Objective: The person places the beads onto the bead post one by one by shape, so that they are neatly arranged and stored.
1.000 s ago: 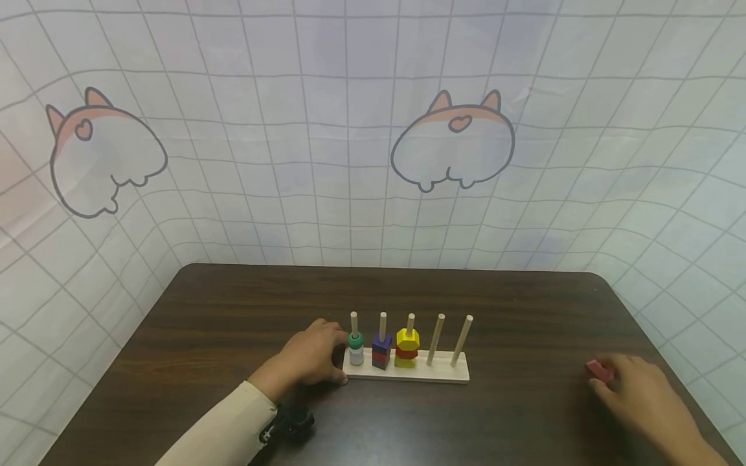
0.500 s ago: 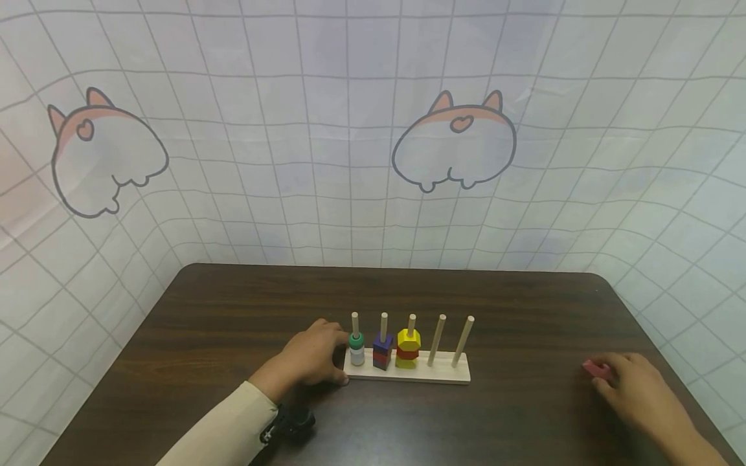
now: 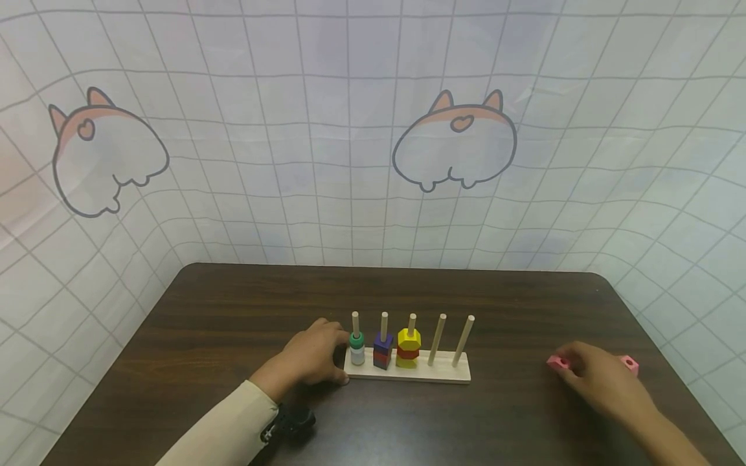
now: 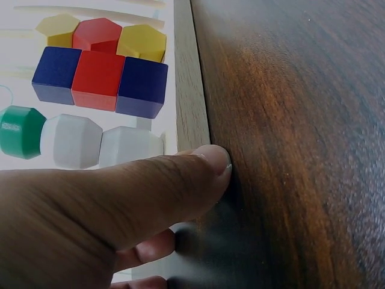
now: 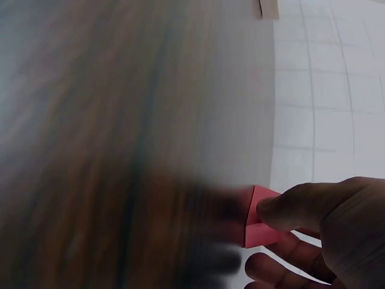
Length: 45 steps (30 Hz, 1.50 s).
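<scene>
A pale wooden peg board [image 3: 449,372] lies mid-table in the head view. Its left peg carries a green bead [image 4: 23,132] above white beads [image 4: 73,141]. Blue and red cubes [image 4: 99,80] share the second peg, and yellow and red hexagonal blocks [image 3: 408,340] the third. My left hand [image 3: 311,355] holds the board's left end, thumb along its front edge and fingers at the back. Off to the right, my right hand [image 3: 606,382] pinches a pink block [image 5: 260,217] between thumb and fingers. A second pink block [image 3: 629,364] with a hole lies behind that hand.
Two plain pegs [image 3: 463,341] stand at the board's right end. Dark wood tabletop [image 3: 262,298] surrounds it. A white gridded curtain [image 3: 326,213] encloses the table's back and sides. A black wrist device [image 3: 291,422] sits under the left sleeve.
My right hand has moved left with the pink block in its fingers, and the second pink block now shows behind it. My left hand and the peg board stay put.
</scene>
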Each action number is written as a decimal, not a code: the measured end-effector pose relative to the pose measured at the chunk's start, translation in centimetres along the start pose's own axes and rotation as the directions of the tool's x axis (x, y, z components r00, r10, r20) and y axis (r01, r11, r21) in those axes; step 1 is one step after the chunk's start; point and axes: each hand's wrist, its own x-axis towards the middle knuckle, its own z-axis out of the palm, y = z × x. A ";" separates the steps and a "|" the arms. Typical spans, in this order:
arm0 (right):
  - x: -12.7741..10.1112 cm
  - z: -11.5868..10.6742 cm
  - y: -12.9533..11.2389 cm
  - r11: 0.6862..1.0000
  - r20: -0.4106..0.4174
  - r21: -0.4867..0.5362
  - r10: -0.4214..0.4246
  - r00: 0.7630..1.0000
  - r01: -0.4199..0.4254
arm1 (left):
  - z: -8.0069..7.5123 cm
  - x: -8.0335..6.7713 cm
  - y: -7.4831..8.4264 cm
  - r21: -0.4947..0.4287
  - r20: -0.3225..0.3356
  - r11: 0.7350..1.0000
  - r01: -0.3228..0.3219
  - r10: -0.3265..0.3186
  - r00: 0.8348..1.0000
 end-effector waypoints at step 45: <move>7.5 -5.0 -14.2 0.858 -0.235 0.143 -0.454 0.859 0.493 | -0.1 0.0 0.1 -0.006 0.014 1.000 0.004 -0.004 1.000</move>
